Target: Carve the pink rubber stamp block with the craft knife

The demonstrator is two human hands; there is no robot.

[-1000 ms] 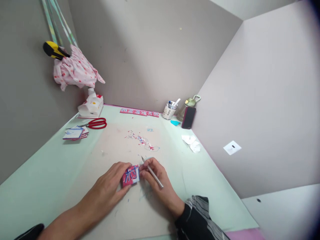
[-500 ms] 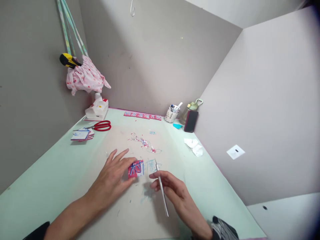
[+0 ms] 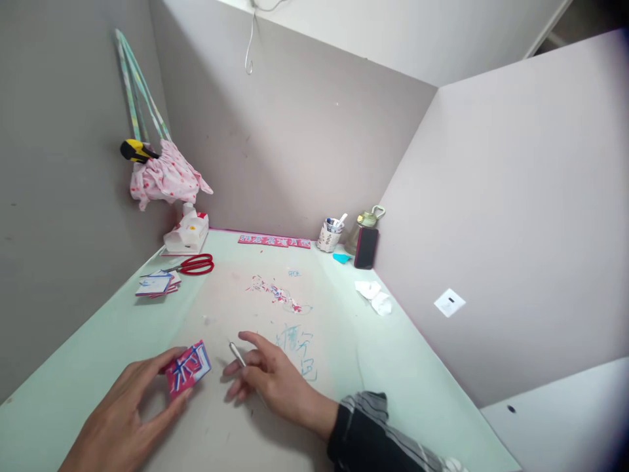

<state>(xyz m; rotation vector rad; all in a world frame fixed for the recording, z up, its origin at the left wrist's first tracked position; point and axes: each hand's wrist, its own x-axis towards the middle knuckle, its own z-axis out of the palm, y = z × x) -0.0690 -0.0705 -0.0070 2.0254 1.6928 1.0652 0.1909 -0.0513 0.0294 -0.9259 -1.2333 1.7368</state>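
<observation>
Fingertips (image 3: pixel 173 364) of the left hand (image 3: pixel 128 419) now pinch the small red card (image 3: pixel 187 368) with its blue-and-white cut-out, lifted off the mat and carried near-left from where it lay pressed flat. Right hand (image 3: pixel 268 380) loosely holds the thin metal craft knife (image 3: pixel 237 354), tip off the work, so cutting has paused. Blue marks (image 3: pixel 297 347) show where the card sat; paper scraps (image 3: pixel 275 293) lie farther off.

Red scissors (image 3: pixel 196 265) are laid beside a card stack (image 3: pixel 156 285); a pen cup (image 3: pixel 329 235), bottle (image 3: pixel 362 223) and phone (image 3: pixel 366 247) are set in the corner.
</observation>
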